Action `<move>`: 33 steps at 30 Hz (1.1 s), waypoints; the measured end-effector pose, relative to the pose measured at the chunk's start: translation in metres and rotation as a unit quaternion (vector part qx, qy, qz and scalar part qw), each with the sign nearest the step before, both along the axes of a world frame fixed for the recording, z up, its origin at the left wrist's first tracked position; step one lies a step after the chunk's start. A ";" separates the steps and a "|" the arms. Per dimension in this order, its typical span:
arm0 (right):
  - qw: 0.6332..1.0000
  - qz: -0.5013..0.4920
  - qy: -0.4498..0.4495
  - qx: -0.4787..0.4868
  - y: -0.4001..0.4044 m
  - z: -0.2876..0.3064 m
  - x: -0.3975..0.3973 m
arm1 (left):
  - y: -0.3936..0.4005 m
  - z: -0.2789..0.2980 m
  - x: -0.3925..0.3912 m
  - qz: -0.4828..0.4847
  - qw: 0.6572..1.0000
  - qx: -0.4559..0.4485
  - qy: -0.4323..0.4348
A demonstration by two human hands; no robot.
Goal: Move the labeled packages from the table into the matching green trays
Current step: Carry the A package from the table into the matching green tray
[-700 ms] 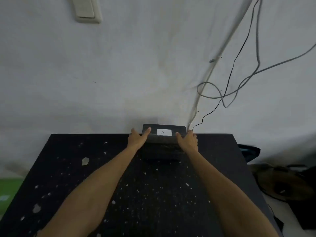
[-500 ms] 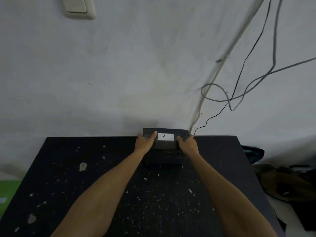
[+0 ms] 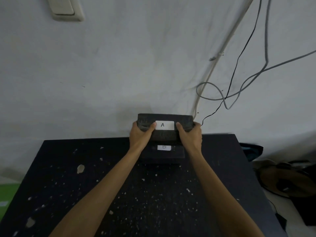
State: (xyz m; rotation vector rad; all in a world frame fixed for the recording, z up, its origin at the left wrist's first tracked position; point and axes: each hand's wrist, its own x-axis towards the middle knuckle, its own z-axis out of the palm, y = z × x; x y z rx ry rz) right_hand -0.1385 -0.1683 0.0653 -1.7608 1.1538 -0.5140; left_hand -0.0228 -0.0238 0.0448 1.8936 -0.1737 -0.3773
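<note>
Now package A (image 3: 165,127) pinched between left hand (image 3: 139,135) and right hand (image 3: 190,135) fingers, above package B (image 3: 163,152).

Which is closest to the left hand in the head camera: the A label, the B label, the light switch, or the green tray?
1. A label, beside the thumb.
2. B label, just below right.
3. Green tray, far lower left.
4. Light switch, far up the wall.

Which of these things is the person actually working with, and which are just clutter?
Part of the job:
- package labeled A, held by the left hand and the right hand
- package labeled B on the black table
- green tray, only its edge visible

Just lying about:
- wall switch
- loose cables
</note>
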 end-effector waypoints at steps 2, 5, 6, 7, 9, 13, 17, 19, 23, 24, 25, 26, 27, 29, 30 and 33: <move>0.999 0.004 -0.015 -0.034 0.002 0.031 -0.006 | 0.001 0.030 -0.007 0.006 0.999 -0.018 -0.046; 0.995 0.012 -0.069 -0.076 0.006 0.078 -0.020 | 0.002 0.081 -0.023 0.021 0.992 -0.056 -0.114; 0.991 0.012 -0.087 -0.097 0.008 0.093 -0.025 | 0.003 0.099 -0.030 0.030 0.987 -0.071 -0.138; 0.987 0.010 -0.103 -0.121 0.010 0.108 -0.032 | 0.004 0.117 -0.038 0.039 0.982 -0.087 -0.162; 0.977 0.000 -0.134 -0.168 0.016 0.138 -0.046 | 0.007 0.151 -0.054 0.056 0.969 -0.128 -0.203; 0.950 -0.033 -0.201 -0.237 0.029 0.191 -0.075 | 0.014 0.207 -0.087 0.072 0.941 -0.180 -0.279; 0.924 -0.059 -0.262 -0.273 0.037 0.230 -0.100 | 0.018 0.244 -0.116 0.080 0.912 -0.217 -0.339; 0.917 -0.059 -0.283 -0.276 0.039 0.242 -0.110 | 0.019 0.256 -0.127 0.083 0.904 -0.228 -0.352; 0.912 -0.049 -0.307 -0.268 0.042 0.254 -0.125 | 0.025 0.271 -0.143 0.088 0.897 -0.236 -0.363; 0.911 -0.046 -0.312 -0.267 0.043 0.256 -0.128 | 0.028 0.273 -0.146 0.090 0.896 -0.235 -0.367; 0.910 -0.041 -0.316 -0.264 0.044 0.257 -0.132 | 0.030 0.274 -0.149 0.090 0.895 -0.233 -0.369; 0.911 -0.037 -0.318 -0.262 0.046 0.257 -0.135 | 0.033 0.275 -0.151 0.089 0.896 -0.231 -0.369; 0.911 -0.032 -0.319 -0.260 0.048 0.257 -0.137 | 0.036 0.275 -0.154 0.088 0.896 -0.230 -0.369; 0.911 -0.022 -0.317 -0.261 0.052 0.255 -0.141 | 0.044 0.274 -0.158 0.087 0.899 -0.227 -0.364; 0.912 -0.016 -0.316 -0.261 0.056 0.253 -0.142 | 0.049 0.272 -0.159 0.088 0.901 -0.224 -0.360; 0.916 0.012 -0.313 -0.252 0.071 0.244 -0.140 | 0.070 0.264 -0.158 0.101 0.911 -0.219 -0.335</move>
